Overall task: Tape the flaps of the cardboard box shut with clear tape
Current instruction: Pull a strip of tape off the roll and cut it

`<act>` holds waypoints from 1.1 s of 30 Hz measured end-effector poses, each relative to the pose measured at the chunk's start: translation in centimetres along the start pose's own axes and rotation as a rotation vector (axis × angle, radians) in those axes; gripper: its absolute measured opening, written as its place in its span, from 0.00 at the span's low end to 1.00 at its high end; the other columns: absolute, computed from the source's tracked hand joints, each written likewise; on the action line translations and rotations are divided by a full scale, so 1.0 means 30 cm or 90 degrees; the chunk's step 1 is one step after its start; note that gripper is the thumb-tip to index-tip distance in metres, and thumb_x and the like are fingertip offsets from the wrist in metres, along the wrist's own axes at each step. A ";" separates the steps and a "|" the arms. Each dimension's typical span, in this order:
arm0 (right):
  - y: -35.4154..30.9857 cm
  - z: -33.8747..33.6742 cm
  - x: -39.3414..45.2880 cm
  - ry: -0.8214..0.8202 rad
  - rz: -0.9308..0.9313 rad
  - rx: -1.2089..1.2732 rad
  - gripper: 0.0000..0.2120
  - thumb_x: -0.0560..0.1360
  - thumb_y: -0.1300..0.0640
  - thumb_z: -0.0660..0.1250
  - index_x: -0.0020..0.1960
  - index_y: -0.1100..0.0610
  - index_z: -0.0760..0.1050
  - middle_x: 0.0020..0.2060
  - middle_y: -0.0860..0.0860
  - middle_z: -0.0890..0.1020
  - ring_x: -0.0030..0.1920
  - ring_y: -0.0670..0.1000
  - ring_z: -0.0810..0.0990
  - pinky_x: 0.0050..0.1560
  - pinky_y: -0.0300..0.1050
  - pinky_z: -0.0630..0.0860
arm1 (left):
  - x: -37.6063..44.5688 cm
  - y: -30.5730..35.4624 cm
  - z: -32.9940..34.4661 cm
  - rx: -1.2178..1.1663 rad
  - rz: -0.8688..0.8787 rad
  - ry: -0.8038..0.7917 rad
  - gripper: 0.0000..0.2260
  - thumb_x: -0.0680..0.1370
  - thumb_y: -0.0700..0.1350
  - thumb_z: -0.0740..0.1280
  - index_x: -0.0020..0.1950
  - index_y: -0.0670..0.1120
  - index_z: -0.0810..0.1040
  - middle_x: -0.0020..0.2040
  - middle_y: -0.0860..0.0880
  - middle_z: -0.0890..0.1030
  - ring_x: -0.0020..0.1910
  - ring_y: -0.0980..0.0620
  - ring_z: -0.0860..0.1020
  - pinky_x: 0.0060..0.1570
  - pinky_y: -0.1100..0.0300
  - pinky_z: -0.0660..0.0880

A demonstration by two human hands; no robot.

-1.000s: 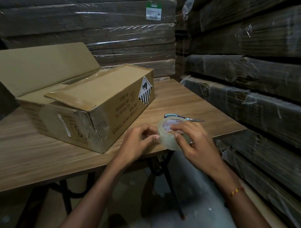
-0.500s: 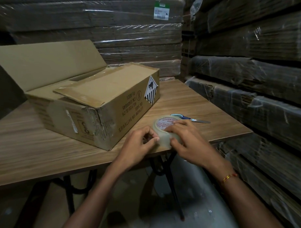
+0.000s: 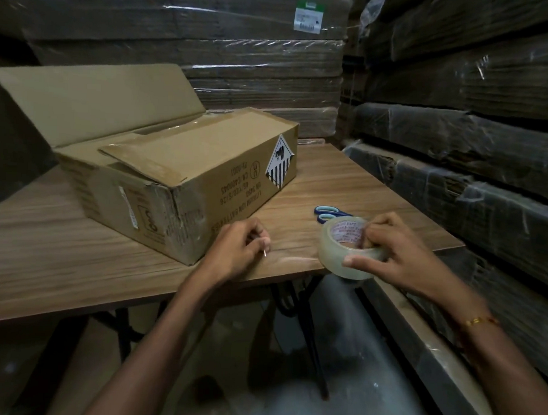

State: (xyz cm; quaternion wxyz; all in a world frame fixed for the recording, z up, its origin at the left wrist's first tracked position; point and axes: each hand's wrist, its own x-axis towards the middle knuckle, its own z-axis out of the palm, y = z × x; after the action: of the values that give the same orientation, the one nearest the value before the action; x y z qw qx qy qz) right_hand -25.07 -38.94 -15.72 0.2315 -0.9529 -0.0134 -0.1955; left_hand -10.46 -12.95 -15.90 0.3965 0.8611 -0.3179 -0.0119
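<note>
The right hand grips a roll of clear tape at the worktop edge, thumb on the outer band and fingers curled into the core. The left hand pinches the pulled tape end between thumb and forefinger, a strip stretching between the hands. Just beyond the roll lie blue-handled scissors. Beyond the left hand sits the cardboard box, one long flap raised, the near flap folded down.
</note>
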 end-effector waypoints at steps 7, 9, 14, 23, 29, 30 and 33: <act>-0.075 0.037 0.027 0.018 -0.034 -0.044 0.10 0.79 0.52 0.67 0.56 0.56 0.79 0.49 0.36 0.72 0.57 0.43 0.68 0.55 0.25 0.63 | -0.011 -0.033 -0.076 -0.001 0.049 -0.004 0.03 0.78 0.45 0.70 0.44 0.52 0.80 0.43 0.55 0.84 0.46 0.58 0.79 0.47 0.59 0.76; -0.096 0.071 0.039 0.039 -0.012 -0.068 0.14 0.78 0.48 0.61 0.57 0.54 0.78 0.53 0.44 0.79 0.59 0.46 0.68 0.55 0.32 0.64 | -0.017 -0.039 -0.076 0.009 0.052 -0.005 0.03 0.78 0.46 0.69 0.45 0.52 0.80 0.44 0.55 0.83 0.47 0.58 0.79 0.47 0.60 0.75; -0.115 0.153 0.057 0.091 0.038 -0.206 0.26 0.75 0.29 0.55 0.49 0.50 0.75 0.51 0.49 0.82 0.58 0.52 0.70 0.52 0.50 0.75 | -0.022 -0.065 -0.079 -0.001 0.058 -0.008 0.02 0.78 0.45 0.70 0.45 0.51 0.80 0.45 0.54 0.82 0.47 0.56 0.79 0.49 0.55 0.76; -0.080 0.199 0.062 0.213 -0.002 -0.185 0.21 0.76 0.35 0.61 0.43 0.54 0.74 0.44 0.50 0.80 0.54 0.52 0.70 0.44 0.50 0.77 | -0.022 -0.092 -0.071 -0.017 0.081 -0.009 0.02 0.77 0.45 0.70 0.44 0.51 0.81 0.42 0.55 0.83 0.42 0.60 0.77 0.42 0.62 0.70; -0.042 0.192 0.064 0.197 -0.055 -0.111 0.17 0.75 0.37 0.63 0.41 0.51 0.72 0.42 0.47 0.77 0.53 0.49 0.68 0.52 0.45 0.71 | -0.025 -0.097 -0.071 -0.008 0.094 -0.008 0.03 0.77 0.45 0.71 0.43 0.51 0.80 0.41 0.56 0.83 0.40 0.65 0.75 0.37 0.71 0.65; -0.036 0.187 0.064 0.191 -0.068 -0.093 0.16 0.75 0.38 0.64 0.41 0.50 0.71 0.41 0.46 0.75 0.53 0.50 0.68 0.53 0.45 0.71 | -0.025 -0.097 -0.071 -0.010 0.094 -0.010 0.03 0.77 0.45 0.71 0.43 0.51 0.80 0.41 0.56 0.83 0.40 0.65 0.75 0.37 0.72 0.65; -0.020 0.169 0.062 0.169 -0.099 -0.036 0.13 0.75 0.39 0.66 0.41 0.46 0.67 0.40 0.44 0.74 0.53 0.51 0.70 0.55 0.44 0.69 | -0.029 -0.094 -0.073 -0.020 0.093 -0.014 0.03 0.77 0.45 0.71 0.43 0.51 0.80 0.41 0.56 0.83 0.40 0.64 0.76 0.38 0.71 0.67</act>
State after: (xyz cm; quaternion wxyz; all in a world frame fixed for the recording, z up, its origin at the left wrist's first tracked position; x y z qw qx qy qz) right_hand -21.55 -36.27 -18.90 0.1887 -0.9210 -0.0508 -0.3371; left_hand -9.04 -9.62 -16.56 0.4066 0.8290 -0.3839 0.0023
